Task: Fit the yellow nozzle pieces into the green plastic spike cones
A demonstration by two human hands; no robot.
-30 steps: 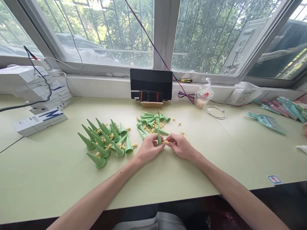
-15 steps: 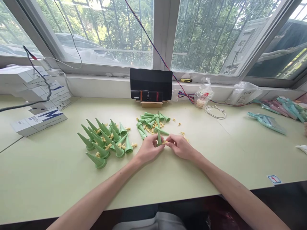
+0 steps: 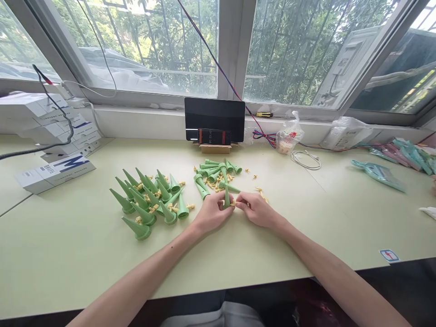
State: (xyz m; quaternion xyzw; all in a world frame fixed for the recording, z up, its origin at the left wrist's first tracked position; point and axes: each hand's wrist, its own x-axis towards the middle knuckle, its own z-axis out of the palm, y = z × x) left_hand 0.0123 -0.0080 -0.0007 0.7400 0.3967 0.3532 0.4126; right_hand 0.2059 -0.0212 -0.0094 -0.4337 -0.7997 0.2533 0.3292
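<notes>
My left hand [image 3: 213, 211] is closed around a green plastic cone spike [image 3: 227, 198], which points upward. A small yellow valve [image 3: 233, 204] sticks out of the cone's right side, near its base. At that valve, the fingertips of my right hand [image 3: 254, 208] are pinched together on its outer end. To the left stand and lean several green cones fitted with yellow valves [image 3: 143, 215]. Behind my hands lies a heap of loose green cones [image 3: 213, 170], with small yellow valves [image 3: 218, 185] scattered among them.
A phone [image 3: 214, 136] showing a timer leans against a dark tablet [image 3: 214, 113] at the back. White boxes [image 3: 56, 172] are stacked at the left. A coiled white cable [image 3: 305, 160], a plastic bag [image 3: 289, 136] and a teal packet [image 3: 378, 173] lie to the right.
My right fingertips have shifted very slightly at the valve's end, and the valve shows a little differently. The left hand keeps its hold on the cone.
</notes>
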